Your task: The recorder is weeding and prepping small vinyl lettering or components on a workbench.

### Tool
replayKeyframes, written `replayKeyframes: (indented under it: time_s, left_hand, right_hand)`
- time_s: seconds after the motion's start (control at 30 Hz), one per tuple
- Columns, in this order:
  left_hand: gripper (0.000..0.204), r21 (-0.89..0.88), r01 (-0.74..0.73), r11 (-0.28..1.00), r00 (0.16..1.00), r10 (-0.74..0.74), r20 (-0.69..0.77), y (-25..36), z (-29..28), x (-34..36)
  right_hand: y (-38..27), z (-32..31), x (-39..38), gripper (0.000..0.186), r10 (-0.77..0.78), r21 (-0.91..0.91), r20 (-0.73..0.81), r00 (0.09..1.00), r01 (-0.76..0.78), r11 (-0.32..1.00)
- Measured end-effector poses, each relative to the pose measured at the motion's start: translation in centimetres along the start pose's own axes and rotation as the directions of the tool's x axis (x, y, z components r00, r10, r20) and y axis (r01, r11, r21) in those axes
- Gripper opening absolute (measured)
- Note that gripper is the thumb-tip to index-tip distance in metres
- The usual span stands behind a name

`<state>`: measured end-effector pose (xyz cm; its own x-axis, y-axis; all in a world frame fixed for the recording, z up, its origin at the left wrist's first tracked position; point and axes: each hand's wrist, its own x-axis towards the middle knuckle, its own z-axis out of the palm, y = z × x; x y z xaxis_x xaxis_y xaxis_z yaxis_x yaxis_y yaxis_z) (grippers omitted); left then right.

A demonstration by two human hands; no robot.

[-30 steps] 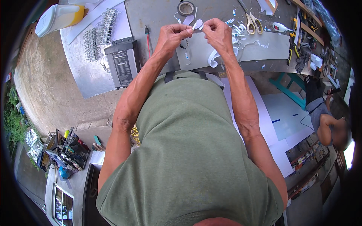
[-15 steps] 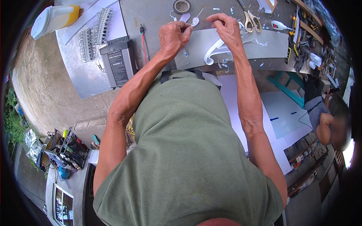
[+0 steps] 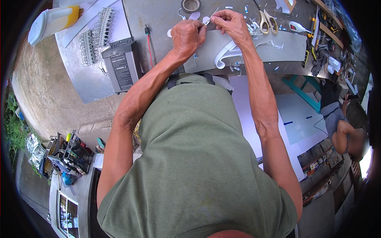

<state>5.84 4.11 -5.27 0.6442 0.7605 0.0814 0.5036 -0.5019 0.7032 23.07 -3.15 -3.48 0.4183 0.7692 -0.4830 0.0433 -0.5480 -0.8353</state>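
Observation:
My left hand (image 3: 187,38) is closed over the bench, pinching a small white piece with a thin wire (image 3: 207,22) between thumb and forefinger. My right hand (image 3: 233,27) has come against it, thumb and forefinger closed at the thin white wire, which sticks up beyond the fingertips. Just past my hands lie a pale disc (image 3: 194,16) and a roll of dark tape (image 3: 191,5). Below my right hand, a white curved plastic shape (image 3: 225,54) rests on a grey sheet (image 3: 262,47). Beige-handled scissors (image 3: 268,22) lie to its right.
A dark grey battery (image 3: 121,67), a red wire (image 3: 149,47), wired bundles (image 3: 104,25) and a lidded pitcher of yellow liquid (image 3: 51,24) stand left. At right are a small white bottle (image 3: 297,27), scattered tools, a teal stool (image 3: 301,91) and another person (image 3: 337,119).
My right hand has moved left and its fingers have closed in at the wire beside my left hand. My left hand has turned and shifted slightly right.

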Motion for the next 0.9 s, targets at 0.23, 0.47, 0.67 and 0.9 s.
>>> replayKeyframes:
  time_s: [0.23,0.47,0.67,0.9]
  left_hand:
    - [0.014,0.014,-0.007,1.0,1.0,0.007,-0.02,-0.1,0.3,0.1]
    - [0.01,-0.024,-0.03,0.999,0.997,0.028,-0.065,0.1,0.4,0.1]
    - [0.011,-0.018,-0.061,0.998,0.997,0.06,-0.054,-0.3,-0.1,-0.3]
    - [0.015,-0.022,-0.064,0.998,0.997,0.064,-0.041,-1.1,-0.7,-1.1]
  right_hand:
    - [0.4,-0.1,0.5,0.022,-0.017,0.022,0.073,0.997,0.015,1.0]
    - [-0.1,-0.1,0.6,0.019,-0.033,-0.122,0.081,0.996,0.042,0.992]
    - [0.1,0.2,0.5,0.016,-0.032,-0.152,0.068,0.997,0.042,0.988]
    - [0.3,0.2,0.7,0.018,-0.071,-0.148,0.045,0.996,0.077,0.986]
